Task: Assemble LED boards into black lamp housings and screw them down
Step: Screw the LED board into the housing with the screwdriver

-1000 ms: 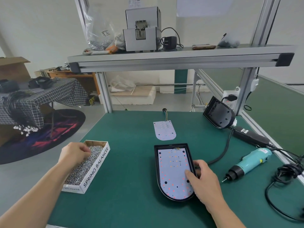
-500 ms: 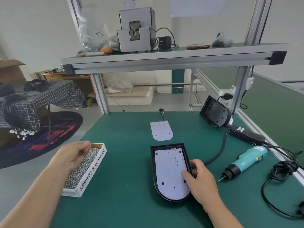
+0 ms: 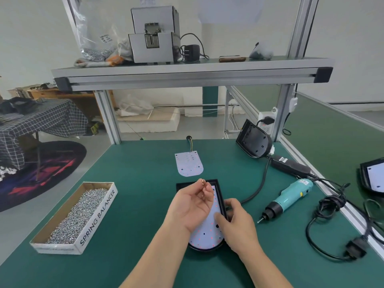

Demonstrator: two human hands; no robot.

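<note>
Head view: our left hand (image 3: 193, 206) pinches a tiny blurred piece (image 3: 202, 181); our right hand (image 3: 236, 227) grips the black housing (image 3: 205, 248), thumb on LED board (image 3: 204, 235).

Your left forearm (image 3: 158, 256) reaches in from the lower middle and slants up to the right. Your left hand (image 3: 191, 206) is raised with the palm turned up towards you and the fingers loosely curled. Its thumb and forefinger tips pinch a tiny piece (image 3: 202, 181), too small to make out. Your right forearm (image 3: 266, 269) comes in from the lower right. Your right hand (image 3: 236, 225) lies palm down, just right of the left hand and nearer to you. Its thumb and curled fingers hold the right rim of the lamp housing (image 3: 204, 249).
</note>
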